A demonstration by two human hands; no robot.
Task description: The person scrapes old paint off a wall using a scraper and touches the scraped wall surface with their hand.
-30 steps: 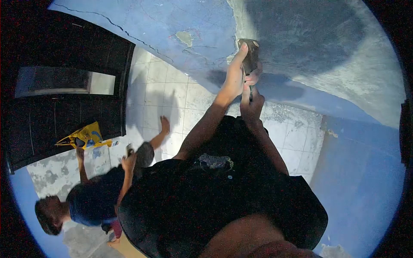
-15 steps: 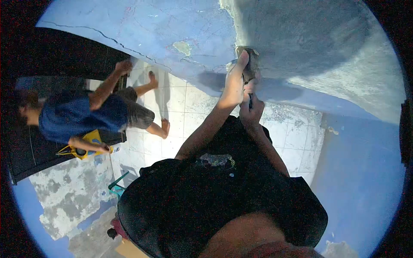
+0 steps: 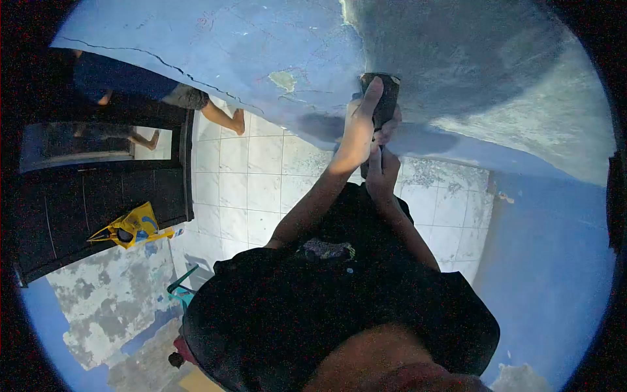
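Observation:
A scraper (image 3: 390,98) with a wide, dark, flat blade is held up against the wall, where blue paint (image 3: 307,39) borders a bare grey patch (image 3: 450,59). My left hand (image 3: 358,134) is closed around its blade end, the thumb lying along the flat face and fingertips showing on the far side. Just below, my right hand (image 3: 383,171) wraps the handle, most of which is hidden by the fingers. Ragged, chipped paint runs along the border by the blade. A small chipped spot (image 3: 283,81) shows in the blue to the left.
Another person's leg (image 3: 222,119) is at the left, by a dark door (image 3: 98,202). A yellow bag (image 3: 137,225) hangs there. A green plastic chair (image 3: 181,287) stands beyond my left side. White floor tiles (image 3: 251,173) lie below; a blue wall (image 3: 542,255) rises on the right.
The other person has moved up and left, largely behind the wall edge, uncovering the door and yellow bag. My hands and the scraper have shifted slightly; the blade's flat face shows more.

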